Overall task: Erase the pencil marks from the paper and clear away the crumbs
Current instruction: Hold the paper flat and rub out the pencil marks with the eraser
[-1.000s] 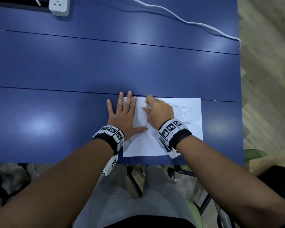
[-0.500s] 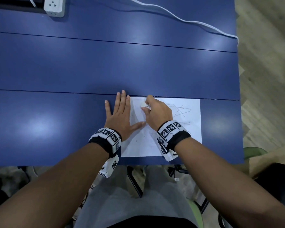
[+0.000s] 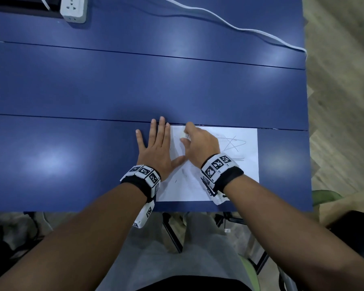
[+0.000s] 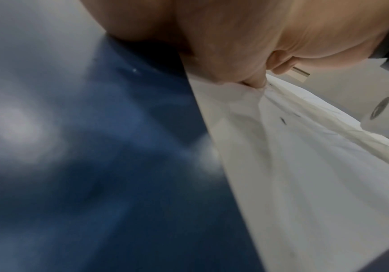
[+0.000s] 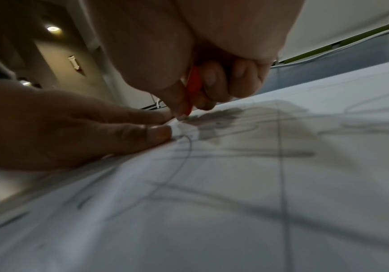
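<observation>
A white sheet of paper [image 3: 225, 179] lies near the front edge of the blue table [image 3: 93, 160]. A pencilled star [image 3: 232, 143] marks its right part, and grey lines [image 5: 184, 156] cross it in the right wrist view. My left hand [image 3: 156, 148] lies flat, fingers straight, pressing the paper's left edge [image 4: 212, 139]. My right hand [image 3: 198, 143] pinches a small eraser [image 3: 184, 135] with a red sleeve [image 5: 192, 86] and holds its tip on the paper near the top left corner. Small dark specks [image 4: 283, 120] lie on the sheet.
A white power strip [image 3: 74, 8] sits at the table's far left, and a white cable [image 3: 229, 24] runs across the far right. The table's right edge borders wooden floor [image 3: 340, 101]. A green chair [image 3: 324, 196] shows below the table.
My right hand with the eraser has slid a little left and up across the paper toward its top left corner. The left hand has stayed flat on the paper's edge.
</observation>
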